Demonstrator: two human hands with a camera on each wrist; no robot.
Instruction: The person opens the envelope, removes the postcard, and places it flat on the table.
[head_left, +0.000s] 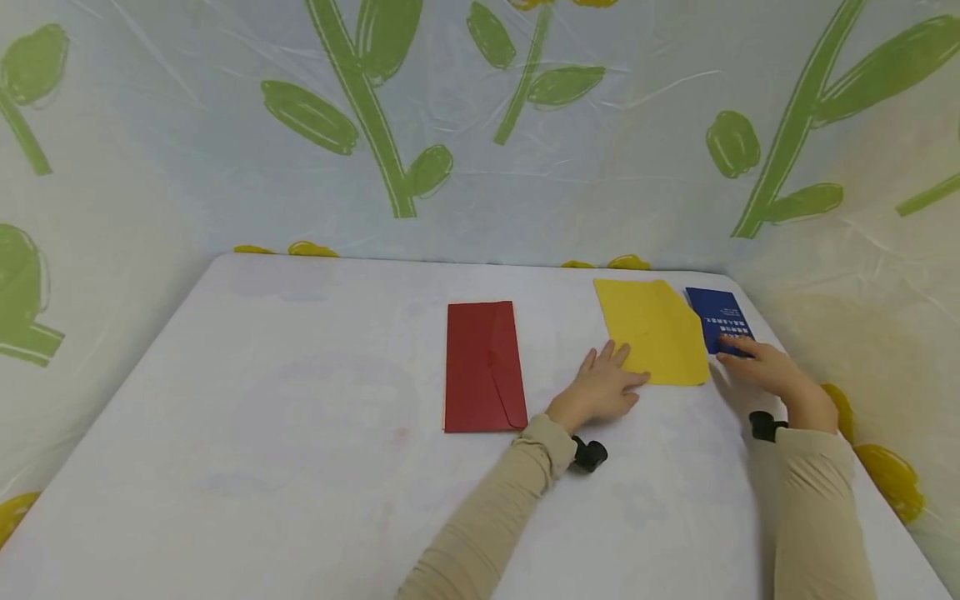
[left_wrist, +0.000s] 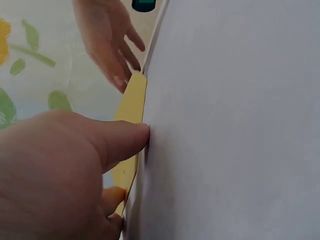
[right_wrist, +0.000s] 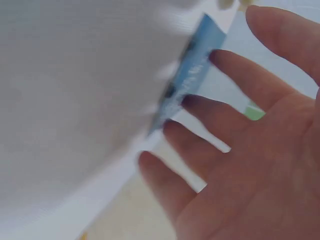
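Note:
A yellow sheet or envelope [head_left: 654, 329] with cut corners lies flat toward the table's far right. My left hand [head_left: 602, 393] rests at its near left corner with fingers spread; the left wrist view shows the thumb [left_wrist: 125, 140] along the yellow edge. Just right of the yellow piece, and close against it, is a dark blue booklet or card [head_left: 712, 312] with white print. Over the blue piece's near end is my right hand [head_left: 768, 371]. In the right wrist view its fingers [right_wrist: 210, 115] are spread and fairly straight; whether the tips touch is unclear.
A red envelope [head_left: 483, 367] with a diagonal flap line lies left of my left hand. The white table [head_left: 262, 417] has its right edge near my right forearm. Behind it hangs a pale sheet [head_left: 225, 125] printed with green leaves.

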